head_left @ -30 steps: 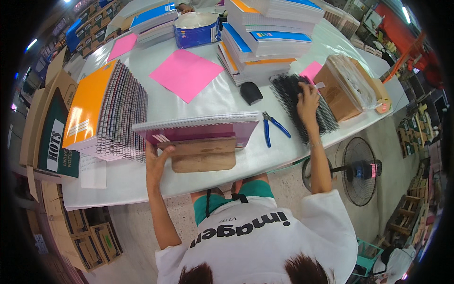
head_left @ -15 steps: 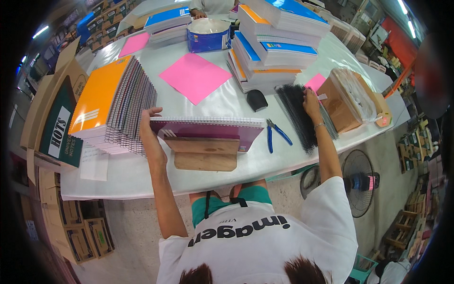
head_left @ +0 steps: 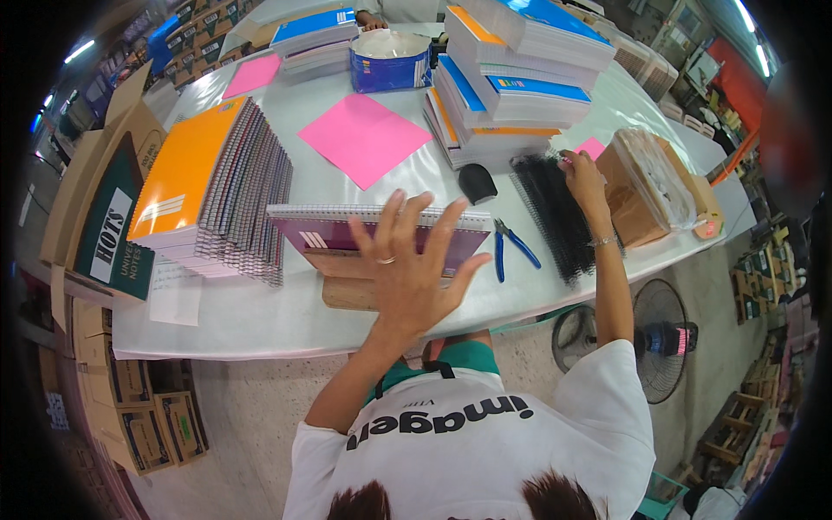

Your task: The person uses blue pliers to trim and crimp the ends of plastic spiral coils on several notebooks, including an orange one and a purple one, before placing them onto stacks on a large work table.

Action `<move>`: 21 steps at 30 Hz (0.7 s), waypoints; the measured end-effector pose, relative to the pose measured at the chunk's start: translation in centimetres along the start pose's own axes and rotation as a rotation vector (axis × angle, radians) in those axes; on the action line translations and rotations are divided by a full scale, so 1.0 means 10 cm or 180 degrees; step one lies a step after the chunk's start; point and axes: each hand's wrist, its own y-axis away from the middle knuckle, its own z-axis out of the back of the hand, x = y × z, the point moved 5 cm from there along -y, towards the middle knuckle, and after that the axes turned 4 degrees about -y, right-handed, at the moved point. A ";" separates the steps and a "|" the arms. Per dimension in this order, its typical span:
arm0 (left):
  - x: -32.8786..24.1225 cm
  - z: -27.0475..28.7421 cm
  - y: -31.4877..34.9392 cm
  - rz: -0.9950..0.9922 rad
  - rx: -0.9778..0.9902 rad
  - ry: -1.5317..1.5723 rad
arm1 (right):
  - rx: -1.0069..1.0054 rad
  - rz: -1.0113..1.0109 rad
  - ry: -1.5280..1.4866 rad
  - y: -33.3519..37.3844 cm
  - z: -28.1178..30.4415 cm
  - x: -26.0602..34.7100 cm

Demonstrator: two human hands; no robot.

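Observation:
A purple-covered notebook (head_left: 347,227) with holes along its upper edge leans on a wooden stand (head_left: 348,293) in front of me. Fingers spread, my left hand (head_left: 411,267) is over the notebook's near side and the stand, hiding part of both. On my right lies a bundle of black plastic spiral coils (head_left: 548,217). The bent fingers of my right hand (head_left: 586,180) close at the far end of this bundle, on a coil as far as I can see. Blue-handled cutting pliers (head_left: 511,247) lie between the notebook and the coils.
Spiral-bound orange notebooks (head_left: 186,173) are stacked at left beside an open carton (head_left: 65,230). Tall notebook stacks (head_left: 520,108) stand far right of centre. Around are a pink sheet (head_left: 364,140), a black rounded object (head_left: 477,184), a blue pack (head_left: 390,75) and a cardboard box (head_left: 637,186).
My left hand has left the notebook's left end and swung right across its front, fingers spreading. My right hand has slid farther out along the black coils to their far end.

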 end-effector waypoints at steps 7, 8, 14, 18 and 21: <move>-0.12 -0.32 -0.12 0.0390 0.0300 0.0394 | 0.1405 -0.0289 -0.1632 0.09 -0.21 0.02; -0.11 -0.34 -0.12 0.0394 0.0243 0.0386 | 0.1888 -0.0714 -0.1866 0.08 -0.30 -0.10; -0.12 -0.37 -0.11 0.0261 0.0215 0.0236 | 0.2265 -0.1825 -0.2722 0.01 -0.17 -0.46; -0.11 -0.33 -0.14 0.0300 0.0190 0.0178 | 0.2209 -0.1030 -0.3199 -0.07 0.11 0.05; -0.11 -0.31 -0.16 0.0281 0.0148 0.0227 | 0.2010 -0.0516 -0.2930 0.05 0.37 0.62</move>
